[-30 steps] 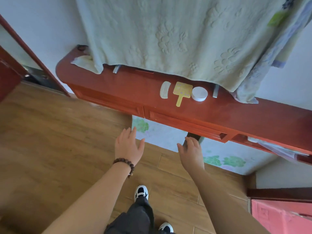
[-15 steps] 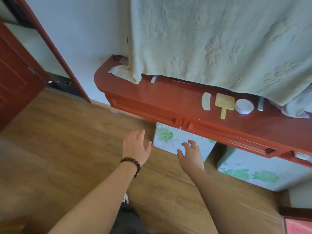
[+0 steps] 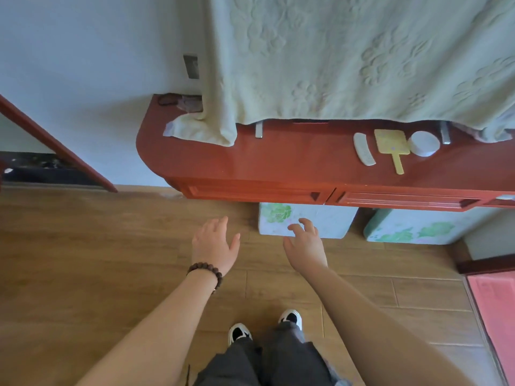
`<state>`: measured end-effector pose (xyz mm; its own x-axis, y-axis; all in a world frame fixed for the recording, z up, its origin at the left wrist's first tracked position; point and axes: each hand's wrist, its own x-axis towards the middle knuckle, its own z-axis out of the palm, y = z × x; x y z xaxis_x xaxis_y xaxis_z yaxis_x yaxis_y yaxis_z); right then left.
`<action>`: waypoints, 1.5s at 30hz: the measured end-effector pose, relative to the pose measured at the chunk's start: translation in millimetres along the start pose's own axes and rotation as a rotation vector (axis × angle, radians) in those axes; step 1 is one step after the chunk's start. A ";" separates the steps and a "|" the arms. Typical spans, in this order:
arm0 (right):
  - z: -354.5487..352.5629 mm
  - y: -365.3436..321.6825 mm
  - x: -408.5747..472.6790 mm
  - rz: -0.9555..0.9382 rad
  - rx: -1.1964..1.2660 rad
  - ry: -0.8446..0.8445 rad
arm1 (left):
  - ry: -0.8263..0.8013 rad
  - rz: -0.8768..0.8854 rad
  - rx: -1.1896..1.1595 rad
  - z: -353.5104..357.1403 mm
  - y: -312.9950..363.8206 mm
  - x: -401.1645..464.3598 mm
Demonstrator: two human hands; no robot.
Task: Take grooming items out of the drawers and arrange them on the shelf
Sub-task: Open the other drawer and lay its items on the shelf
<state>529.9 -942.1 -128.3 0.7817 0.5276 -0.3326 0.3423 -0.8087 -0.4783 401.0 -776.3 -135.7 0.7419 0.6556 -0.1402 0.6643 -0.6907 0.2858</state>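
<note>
A red wooden shelf point(image 3: 278, 160) runs along the wall. On its right part lie a white comb point(image 3: 363, 149), a yellow hand mirror point(image 3: 392, 146) and a round white jar point(image 3: 424, 143), side by side. Under the top sit two shut drawers, the left drawer point(image 3: 250, 190) and the right drawer point(image 3: 404, 200). My left hand point(image 3: 214, 245), with a bead bracelet at the wrist, hovers open over the floor below the left drawer. My right hand point(image 3: 305, 242) is open too, fingers spread, in front of a flowered box. Both hands hold nothing.
A pale green towel point(image 3: 348, 59) hangs over the wall and drapes onto the shelf's left end. Two flowered boxes point(image 3: 320, 221) point(image 3: 412, 228) stand on the wood floor under the shelf. A red door frame point(image 3: 55, 143) slants at left. A pink mat point(image 3: 496, 307) lies at right.
The view has swung left along the shelf, so the comb, mirror and jar sit further right. Both hands stay empty and open, now below the left drawer.
</note>
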 end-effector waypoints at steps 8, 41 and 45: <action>21.9 0.8 63.9 0.150 0.207 0.002 | -0.271 -0.355 -0.567 16.4 -2.6 61.7; 86.4 30.8 127.3 0.861 2.122 0.181 | -0.270 -1.289 -2.178 78.8 -47.3 121.7; 101.1 36.6 96.7 0.884 2.119 0.214 | -0.274 -1.315 -2.161 79.6 -52.5 88.7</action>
<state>565.3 -894.3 -260.1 0.4533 0.1805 -0.8729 -0.7221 0.6484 -0.2409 439.1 -706.1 -238.5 0.3599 0.1439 -0.9218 -0.2295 0.9713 0.0620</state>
